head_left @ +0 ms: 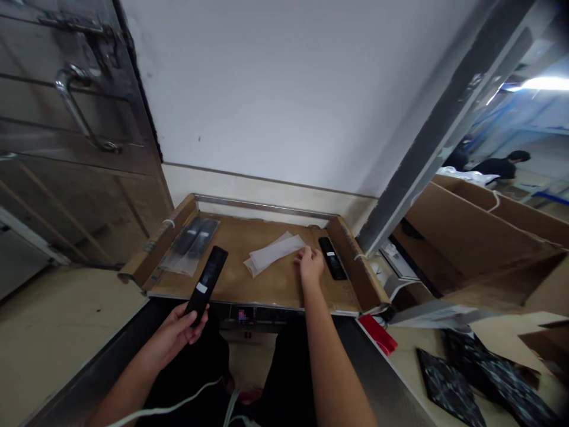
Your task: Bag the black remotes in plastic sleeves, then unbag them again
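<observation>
My left hand [181, 327] is closed around the lower end of a black remote control [208, 279] with a small white label, tilted up over the front edge of the cardboard-lined tray [240, 231]. My right hand [310, 264] pinches the right end of a translucent plastic sleeve [278, 250], one of a few overlapping in the middle of the tray. Just right of that hand lies a second black remote control [332, 258], also labelled. On the tray's left side, clear sleeves [189, 244] with dark remotes inside lie in a pile.
Cardboard walls [360, 261] edge the tray's sides, and a white wall [284, 101] rises behind it. A metal door [75, 118] stands at left. At right are a large cardboard box [484, 237], a red object [377, 334] and dark patterned pieces on the floor. People work far right.
</observation>
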`<state>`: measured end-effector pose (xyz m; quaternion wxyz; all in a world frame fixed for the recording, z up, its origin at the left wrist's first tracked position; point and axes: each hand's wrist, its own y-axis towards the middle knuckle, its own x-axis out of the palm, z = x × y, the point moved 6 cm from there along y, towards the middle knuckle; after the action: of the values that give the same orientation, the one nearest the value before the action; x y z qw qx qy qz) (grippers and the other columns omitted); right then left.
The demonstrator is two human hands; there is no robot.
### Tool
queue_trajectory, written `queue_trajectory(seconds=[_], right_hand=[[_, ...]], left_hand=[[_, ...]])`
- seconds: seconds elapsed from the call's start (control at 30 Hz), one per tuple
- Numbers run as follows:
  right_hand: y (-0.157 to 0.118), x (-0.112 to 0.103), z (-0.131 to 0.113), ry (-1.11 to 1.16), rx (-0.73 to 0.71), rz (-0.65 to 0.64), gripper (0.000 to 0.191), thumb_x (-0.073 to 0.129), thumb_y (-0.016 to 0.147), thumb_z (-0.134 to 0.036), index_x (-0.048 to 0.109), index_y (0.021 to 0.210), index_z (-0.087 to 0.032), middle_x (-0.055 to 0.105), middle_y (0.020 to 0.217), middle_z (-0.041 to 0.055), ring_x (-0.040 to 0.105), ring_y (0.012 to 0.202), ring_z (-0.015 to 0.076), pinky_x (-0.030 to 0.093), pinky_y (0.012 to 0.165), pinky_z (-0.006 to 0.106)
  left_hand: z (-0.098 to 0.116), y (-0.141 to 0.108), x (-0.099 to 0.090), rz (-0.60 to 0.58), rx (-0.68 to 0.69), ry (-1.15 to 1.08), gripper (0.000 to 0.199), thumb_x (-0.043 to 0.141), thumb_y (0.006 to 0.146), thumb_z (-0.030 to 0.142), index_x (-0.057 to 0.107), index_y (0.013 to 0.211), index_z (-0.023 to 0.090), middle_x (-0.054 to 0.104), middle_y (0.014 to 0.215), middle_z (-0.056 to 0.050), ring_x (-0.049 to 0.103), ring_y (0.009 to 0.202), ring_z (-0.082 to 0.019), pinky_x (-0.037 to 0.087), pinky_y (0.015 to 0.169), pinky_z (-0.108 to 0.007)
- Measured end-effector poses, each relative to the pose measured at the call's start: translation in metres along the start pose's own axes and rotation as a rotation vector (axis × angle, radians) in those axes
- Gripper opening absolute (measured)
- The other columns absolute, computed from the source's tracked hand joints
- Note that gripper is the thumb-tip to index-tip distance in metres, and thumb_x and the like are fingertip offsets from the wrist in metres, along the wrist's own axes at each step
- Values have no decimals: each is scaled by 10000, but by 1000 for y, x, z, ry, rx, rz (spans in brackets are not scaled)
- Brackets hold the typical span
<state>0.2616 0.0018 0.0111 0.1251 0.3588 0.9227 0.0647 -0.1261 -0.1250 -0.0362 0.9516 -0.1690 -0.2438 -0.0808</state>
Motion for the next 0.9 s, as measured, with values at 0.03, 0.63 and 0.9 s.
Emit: queue_trajectory(seconds=[0.03,0.63,0.9], right_hand=[[-7,-7,4,-1,39,65,485,475,851,-475,515,1185,-127,676,986,140,679,732,196,545,570,283],[-49,-34,-21,-316,109,-182,571,703,717,-387,564,1225,-168,694,886,93,670,725,260,508,656,358],[-17,-48,-24,-1093,-329,5,467,501,938,-252,516,1391,-143,592,1203,207,605,1006,300,452,709,339]], left_hand=[[3,0,5,-7,4,26,452,864,671,444,706,977,151,648,774,-40,510,540,-93,346,446,-198],[56,91,135,-200,497,1070,338,537,929,435,714,1050,173,715,966,-66,622,835,-188,464,760,-301],[61,123,84,-145,533,1141,274,510,932,377,693,1025,195,715,1011,-56,622,866,-186,464,770,-301]])
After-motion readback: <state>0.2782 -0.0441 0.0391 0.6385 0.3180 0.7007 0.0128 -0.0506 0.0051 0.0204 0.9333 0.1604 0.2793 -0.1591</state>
